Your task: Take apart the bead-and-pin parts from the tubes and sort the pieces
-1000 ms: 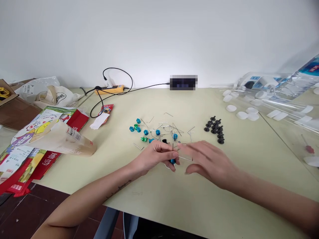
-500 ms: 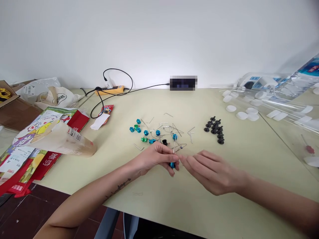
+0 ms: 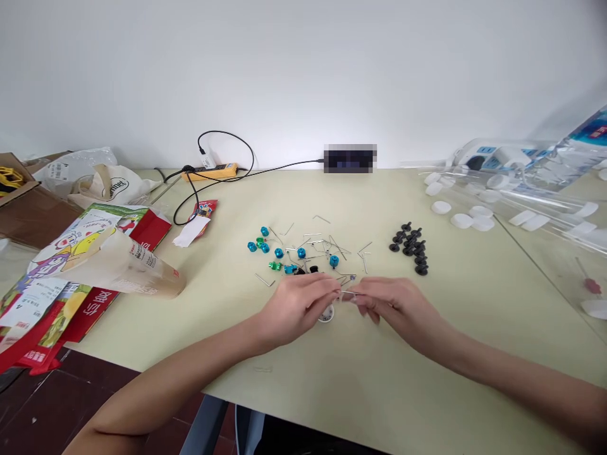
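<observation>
My left hand [image 3: 303, 306] is closed palm-down, its fingertips pinched together. Whatever they hold is hidden behind the fingers. My right hand [image 3: 403, 306] faces it, closed in a pinch on a thin metal hex key [image 3: 349, 292], whose shaft reaches across to the left fingertips. Below the left fingers a small white round dish [image 3: 326, 314] with dark specks in it is partly covered. Just beyond the hands lie a blue metal knob [image 3: 334, 260], black pieces [image 3: 313, 270], a green part [image 3: 274, 266] and several loose L-shaped hex keys [image 3: 365, 260].
Black stemmed pieces [image 3: 420, 260] stand grouped to the right, with white round caps [image 3: 461, 220] and clear tubes farther off. At left are a tilted plastic cup [image 3: 156, 272], a red snack packet [image 3: 205, 212] and a yellow power strip [image 3: 215, 171]. A blurred-out device [image 3: 349, 158] leans against the wall.
My left hand has turned palm-down, hiding the blue part and upright metal rod seen in it before. The right hand has shifted right and up, and a rod now spans both hands.
</observation>
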`<move>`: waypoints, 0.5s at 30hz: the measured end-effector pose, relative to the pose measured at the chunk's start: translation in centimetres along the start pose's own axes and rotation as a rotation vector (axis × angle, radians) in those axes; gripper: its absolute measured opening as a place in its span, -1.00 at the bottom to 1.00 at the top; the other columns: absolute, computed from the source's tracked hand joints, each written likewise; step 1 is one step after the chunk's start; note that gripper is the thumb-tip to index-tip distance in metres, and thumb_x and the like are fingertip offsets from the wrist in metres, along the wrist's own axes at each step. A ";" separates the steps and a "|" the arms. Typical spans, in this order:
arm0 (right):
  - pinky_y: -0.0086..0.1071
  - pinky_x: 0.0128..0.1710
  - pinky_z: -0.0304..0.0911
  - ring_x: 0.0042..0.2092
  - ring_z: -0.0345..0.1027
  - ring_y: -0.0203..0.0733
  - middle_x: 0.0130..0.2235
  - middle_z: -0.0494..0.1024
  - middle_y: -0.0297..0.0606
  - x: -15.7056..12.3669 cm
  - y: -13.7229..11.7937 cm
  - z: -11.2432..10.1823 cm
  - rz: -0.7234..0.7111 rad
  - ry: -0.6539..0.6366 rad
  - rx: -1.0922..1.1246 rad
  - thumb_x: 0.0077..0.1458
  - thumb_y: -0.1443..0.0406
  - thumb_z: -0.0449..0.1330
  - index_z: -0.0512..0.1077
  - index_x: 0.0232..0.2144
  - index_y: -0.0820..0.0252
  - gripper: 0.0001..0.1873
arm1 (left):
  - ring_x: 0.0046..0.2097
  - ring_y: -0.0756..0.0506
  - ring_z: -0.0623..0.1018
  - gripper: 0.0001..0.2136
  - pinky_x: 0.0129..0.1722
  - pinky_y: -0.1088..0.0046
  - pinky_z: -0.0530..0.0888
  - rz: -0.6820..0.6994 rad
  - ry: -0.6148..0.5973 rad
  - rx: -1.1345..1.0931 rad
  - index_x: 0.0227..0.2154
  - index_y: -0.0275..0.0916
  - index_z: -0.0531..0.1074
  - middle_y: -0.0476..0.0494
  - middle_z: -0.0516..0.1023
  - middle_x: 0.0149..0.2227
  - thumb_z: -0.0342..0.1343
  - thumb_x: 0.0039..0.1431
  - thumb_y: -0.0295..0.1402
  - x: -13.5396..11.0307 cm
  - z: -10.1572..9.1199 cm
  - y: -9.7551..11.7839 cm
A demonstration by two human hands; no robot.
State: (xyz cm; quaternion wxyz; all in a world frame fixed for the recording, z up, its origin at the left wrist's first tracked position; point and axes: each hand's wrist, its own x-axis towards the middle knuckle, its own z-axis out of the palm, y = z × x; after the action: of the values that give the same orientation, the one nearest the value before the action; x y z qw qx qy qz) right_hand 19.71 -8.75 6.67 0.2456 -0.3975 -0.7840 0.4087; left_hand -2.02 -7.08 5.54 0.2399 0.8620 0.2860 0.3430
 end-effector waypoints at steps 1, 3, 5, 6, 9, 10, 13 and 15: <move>-0.35 -0.46 0.21 -0.44 0.27 -0.24 -0.48 0.40 -0.27 -0.1 0.1 -0.1 -0.112 0.057 -0.170 0.28 0.17 -0.10 0.45 -0.30 0.14 -0.65 | -0.36 -0.02 0.55 -0.77 -0.33 0.46 0.55 -0.189 -0.087 -0.209 -0.37 -0.33 0.46 -0.15 0.54 -0.40 -0.06 0.26 -0.35 0.2 -0.1 0.2; -0.30 -0.39 0.24 -0.35 0.32 -0.18 -0.39 0.46 -0.23 -0.3 0.3 -0.3 -0.352 0.116 -0.455 0.26 0.30 -0.06 0.43 -0.17 0.12 -0.73 | -0.44 0.02 0.54 -0.72 -0.38 0.50 0.54 -0.484 -0.254 -0.606 -0.42 -0.36 0.47 -0.15 0.53 -0.42 -0.02 0.23 -0.25 0.7 -0.3 0.5; -0.27 -0.36 0.23 -0.31 0.34 -0.17 -0.35 0.48 -0.20 -0.3 0.6 -0.6 -0.598 0.132 -0.707 0.21 0.42 -0.05 0.39 -0.10 0.20 -0.71 | -0.47 0.04 0.52 -0.71 -0.38 0.50 0.54 -0.628 -0.332 -0.839 -0.43 -0.38 0.49 -0.16 0.53 -0.40 0.07 0.16 -0.21 1.0 -0.6 0.5; -0.27 -0.35 0.22 -0.30 0.33 -0.18 -0.33 0.49 -0.19 -0.2 0.7 -0.7 -0.703 0.156 -0.840 0.20 0.47 -0.06 0.37 -0.09 0.24 -0.70 | -0.47 0.04 0.52 -0.72 -0.37 0.49 0.54 -0.656 -0.338 -0.872 -0.43 -0.38 0.50 -0.16 0.53 -0.40 0.10 0.13 -0.20 1.1 -0.8 0.4; -0.28 -0.34 0.20 -0.34 0.29 -0.20 -0.33 0.48 -0.19 0.3 1.8 -0.6 -0.740 0.226 -1.046 0.18 0.49 -0.02 0.39 -0.20 0.27 -0.77 | -0.44 0.02 0.52 -0.72 -0.36 0.50 0.52 -0.629 -0.252 -0.749 -0.46 -0.37 0.50 -0.12 0.50 -0.45 0.12 0.11 -0.19 1.2 -1.2 -0.1; -0.28 -0.34 0.19 -0.36 0.27 -0.21 -0.34 0.48 -0.20 0.5 2.3 -0.5 -0.688 0.240 -1.065 0.18 0.48 -0.01 0.40 -0.24 0.26 -0.80 | -0.43 0.01 0.53 -0.71 -0.37 0.50 0.51 -0.609 -0.203 -0.673 -0.47 -0.35 0.49 -0.11 0.49 -0.45 0.11 0.12 -0.18 1.2 -1.3 -0.2; -0.31 -0.34 0.18 -0.36 0.26 -0.22 -0.38 0.45 -0.21 1.0 4.3 -0.1 -0.534 0.229 -1.054 0.18 0.49 -0.01 0.41 -0.30 0.27 -0.79 | -0.48 0.04 0.50 -0.71 -0.44 0.55 0.47 -0.573 -0.134 -0.478 -0.52 -0.32 0.44 -0.04 0.44 -0.47 0.08 0.13 -0.18 1.1 -1.6 -0.6; -0.33 -0.34 0.18 -0.35 0.27 -0.22 -0.38 0.45 -0.21 1.3 5.4 0.1 -0.474 0.205 -1.023 0.17 0.51 -0.02 0.42 -0.27 0.28 -0.77 | -0.51 0.05 0.48 -0.72 -0.47 0.58 0.44 -0.586 -0.202 -0.395 -0.53 -0.30 0.43 -0.01 0.42 -0.49 0.06 0.14 -0.19 1.1 -1.8 -0.7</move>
State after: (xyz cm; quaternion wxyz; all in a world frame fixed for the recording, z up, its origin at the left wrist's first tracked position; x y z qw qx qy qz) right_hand 21.15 -5.84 2.16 0.1818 -0.3166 -0.9219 -0.1297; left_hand -2.93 -5.47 6.73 0.5168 0.7099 0.4240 0.2216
